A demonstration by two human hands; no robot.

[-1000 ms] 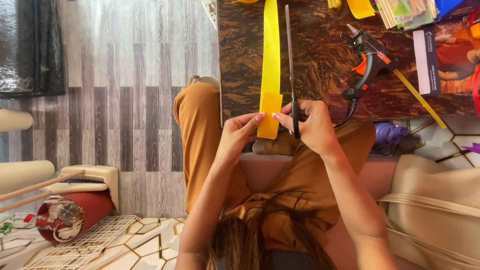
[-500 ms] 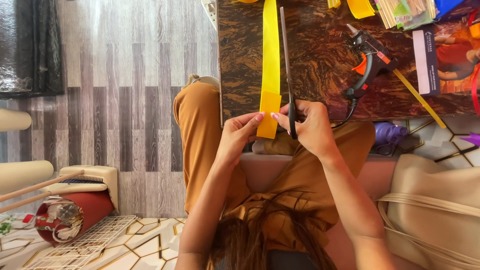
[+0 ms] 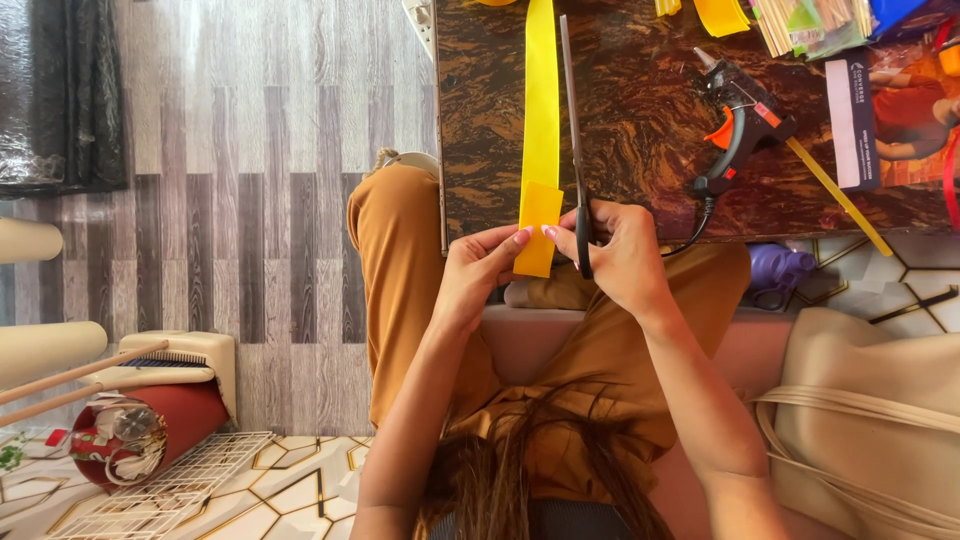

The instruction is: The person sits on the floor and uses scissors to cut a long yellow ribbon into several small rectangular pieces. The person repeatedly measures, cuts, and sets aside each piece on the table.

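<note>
Scissors swinging nearer the yellow strip; left hand pinching its folded end, right hand gripping the handles. Fingertips risking a nick.

Two bare hands are seen near the table edge: one left hand and one right hand. One long yellow paper strip and one pair of dark long-bladed scissors are counted. One black-and-orange hot glue gun is seen at far right. Two cream rolls are counted at left, and one red cylindrical tin near left.
</note>
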